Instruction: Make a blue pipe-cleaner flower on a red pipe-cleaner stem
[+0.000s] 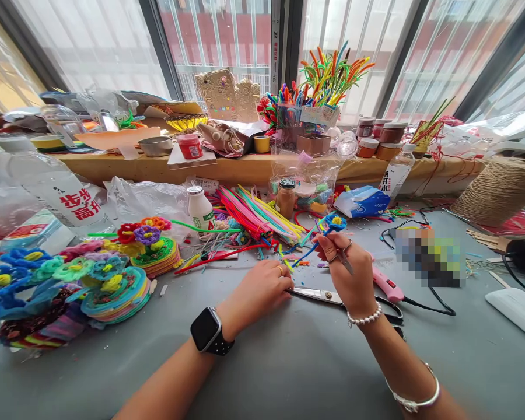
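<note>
My right hand [347, 265] is raised over the table, its fingers closed on small scissors [345, 258] and the blue stem of a pipe-cleaner flower [335, 222] with a yellow centre. Lower and to the left, my left hand [266, 284] rests on the grey table [262, 361], beside the tip of large scissors [321, 295]. Its fingers are bent and mostly turned away, so whether they hold anything is hidden. A bundle of colourful pipe cleaners [262, 216] lies just beyond the hands.
Pipe-cleaner flowers on round bases [118, 297] fill the left side. Behind the hands are a white bottle [200, 211], a brown jar [286, 199] and a blue packet [362, 201]. A corded pink tool [387, 284] and twine spool [499, 189] are at right.
</note>
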`<state>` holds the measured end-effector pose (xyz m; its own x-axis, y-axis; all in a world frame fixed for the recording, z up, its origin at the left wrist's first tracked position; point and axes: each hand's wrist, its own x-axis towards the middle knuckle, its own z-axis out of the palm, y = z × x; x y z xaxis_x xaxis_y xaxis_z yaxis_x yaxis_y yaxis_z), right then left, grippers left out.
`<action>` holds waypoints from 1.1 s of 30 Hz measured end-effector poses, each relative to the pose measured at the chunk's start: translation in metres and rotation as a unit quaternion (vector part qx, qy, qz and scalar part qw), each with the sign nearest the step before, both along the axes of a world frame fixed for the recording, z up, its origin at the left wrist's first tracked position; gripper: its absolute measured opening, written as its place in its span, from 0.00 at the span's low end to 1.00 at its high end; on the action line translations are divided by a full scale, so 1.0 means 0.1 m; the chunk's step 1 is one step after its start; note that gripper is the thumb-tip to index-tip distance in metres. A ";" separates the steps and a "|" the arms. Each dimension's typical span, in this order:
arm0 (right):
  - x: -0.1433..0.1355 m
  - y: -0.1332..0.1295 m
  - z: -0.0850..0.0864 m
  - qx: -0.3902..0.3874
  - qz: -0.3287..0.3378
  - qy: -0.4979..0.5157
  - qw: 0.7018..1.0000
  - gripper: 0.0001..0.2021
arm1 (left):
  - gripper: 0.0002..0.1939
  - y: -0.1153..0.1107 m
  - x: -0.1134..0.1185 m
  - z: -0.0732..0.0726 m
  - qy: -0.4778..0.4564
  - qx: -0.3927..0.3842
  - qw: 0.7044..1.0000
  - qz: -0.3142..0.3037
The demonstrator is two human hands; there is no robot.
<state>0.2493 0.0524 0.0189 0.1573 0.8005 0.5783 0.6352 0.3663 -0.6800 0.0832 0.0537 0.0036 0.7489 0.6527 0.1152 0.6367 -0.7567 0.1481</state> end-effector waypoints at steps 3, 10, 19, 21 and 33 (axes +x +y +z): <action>0.00 0.00 0.01 -0.001 0.002 -0.015 1.000 0.13 | 0.08 0.04 0.01 -0.01 -0.013 -0.025 0.999 0.019; -0.01 -0.02 0.02 0.017 0.007 -0.030 0.999 0.11 | 0.07 0.11 0.05 -0.08 -0.093 -0.082 0.991 0.058; -0.01 -0.02 0.05 0.023 0.017 -0.033 0.999 0.11 | 0.08 0.17 0.03 -0.15 -0.144 -0.132 0.977 0.084; -0.01 -0.02 0.05 0.022 0.017 -0.034 0.999 0.11 | 0.08 0.17 0.03 -0.15 -0.150 -0.135 0.976 0.083; -0.02 -0.02 0.04 0.029 0.016 -0.055 0.998 0.10 | 0.08 0.24 0.03 -0.14 -0.153 -0.192 0.966 0.080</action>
